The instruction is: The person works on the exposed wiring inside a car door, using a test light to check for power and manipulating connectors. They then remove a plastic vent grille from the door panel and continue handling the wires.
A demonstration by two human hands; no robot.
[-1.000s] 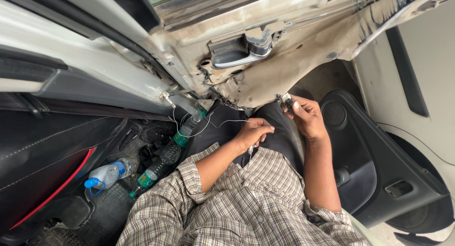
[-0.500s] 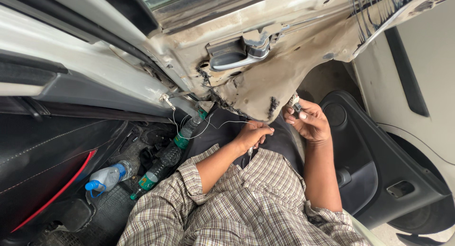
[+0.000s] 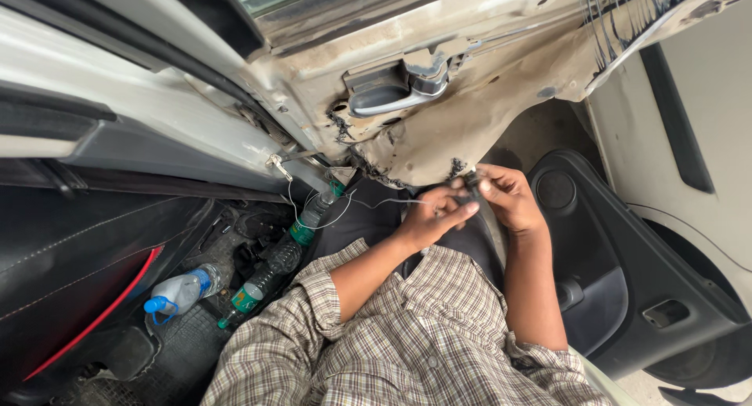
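My right hand (image 3: 507,196) holds a small dark connector part (image 3: 468,182) in its fingertips, just below the stripped car door. My left hand (image 3: 432,217) meets it from the left, its fingers pinching the same small part and a thin wire (image 3: 368,205). That wire runs left toward the door hinge area (image 3: 278,165). Both hands hover over my dark trousers, in front of the bare door shell with its grey inner handle (image 3: 395,94).
A removed black door trim panel (image 3: 627,281) leans at the right. Plastic bottles lie in the footwell: one with a blue cap (image 3: 182,291), and green-labelled ones (image 3: 301,230). A black seat with red piping (image 3: 94,288) fills the left. Loose wires (image 3: 627,14) hang at top right.
My left hand rose from my lap and joined the right hand on the small part. My right hand shifted slightly down and left with it.
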